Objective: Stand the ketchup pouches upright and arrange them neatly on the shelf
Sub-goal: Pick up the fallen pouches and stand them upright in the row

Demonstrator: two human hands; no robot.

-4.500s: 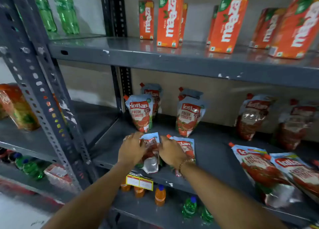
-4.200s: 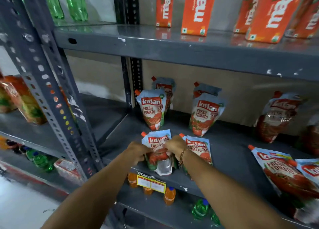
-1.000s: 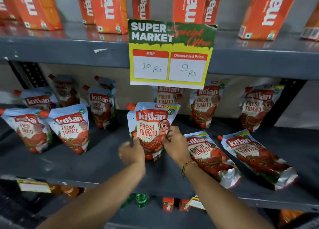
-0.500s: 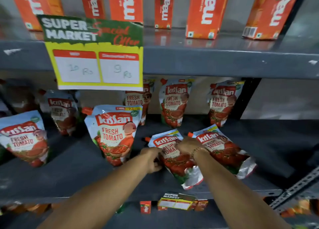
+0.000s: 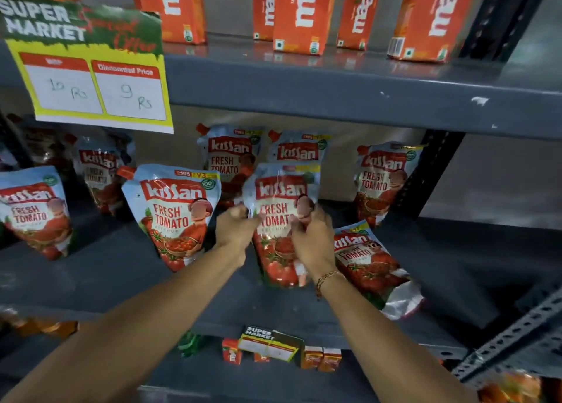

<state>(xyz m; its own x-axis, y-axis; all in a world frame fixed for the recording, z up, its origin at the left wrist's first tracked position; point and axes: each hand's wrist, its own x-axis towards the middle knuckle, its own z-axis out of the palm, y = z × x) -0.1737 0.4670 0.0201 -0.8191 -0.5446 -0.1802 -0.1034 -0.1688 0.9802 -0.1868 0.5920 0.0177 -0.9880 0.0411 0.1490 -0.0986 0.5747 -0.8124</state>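
Both hands, left [image 5: 235, 225] and right [image 5: 310, 232], grasp a pouch [image 5: 281, 220] by its sides near the shelf's [image 5: 121, 269] front edge, steadying it upright; another pouch [image 5: 371, 266] lies flat alongside.

Both hands are on one ketchup pouch [image 5: 281, 220] at the front of the grey shelf [image 5: 121, 275], left hand [image 5: 235, 229] at its left edge, right hand [image 5: 313, 238] across its lower right. It stands nearly upright. Just right of it another pouch [image 5: 369, 263] lies flat. Upright pouches line the back, juice cartons [image 5: 299, 13] above.
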